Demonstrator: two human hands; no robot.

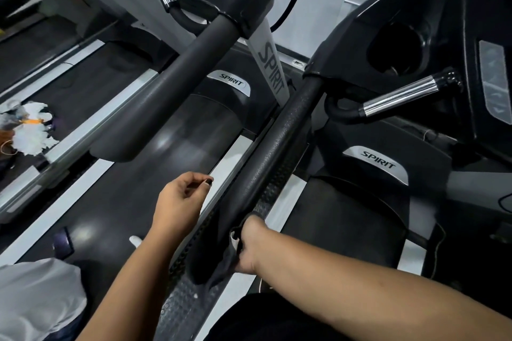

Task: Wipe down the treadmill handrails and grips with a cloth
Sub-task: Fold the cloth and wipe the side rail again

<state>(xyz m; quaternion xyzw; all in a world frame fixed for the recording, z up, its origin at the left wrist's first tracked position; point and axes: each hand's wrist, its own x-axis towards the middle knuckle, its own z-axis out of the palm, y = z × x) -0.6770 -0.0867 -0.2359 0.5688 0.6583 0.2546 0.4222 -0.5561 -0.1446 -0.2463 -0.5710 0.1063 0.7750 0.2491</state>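
- The right hand [250,241] reaches in from the lower right edge, and its forearm fills much of that corner. It is clenched round a dark grey cloth [221,266], pressing it onto the near end of a textured black handrail [279,144]. The fingers curl over the far side of the rail and are mostly hidden.
- The cloth is bunched under the palm, and a fold hangs below the rail. Its dark colour blends with the rail, so its edges are hard to trace.
- The left hand [180,199] hovers over the treadmill belt [171,152], just left of the rail and not touching it. Its fingers are loosely curled and it holds nothing.
- The handrail runs up and away to a console with a cup holder [396,47], beside a chrome grip [399,99].
- A thicker padded handrail [180,86] crosses on the left.
- A white garment [38,299] is cut off at the lower left corner.
- A small dark flat object [63,241] lies on the belt, too blurred to identify.
- A crumpled white heap [27,130] lies at the left edge, and what it is stays unclear.
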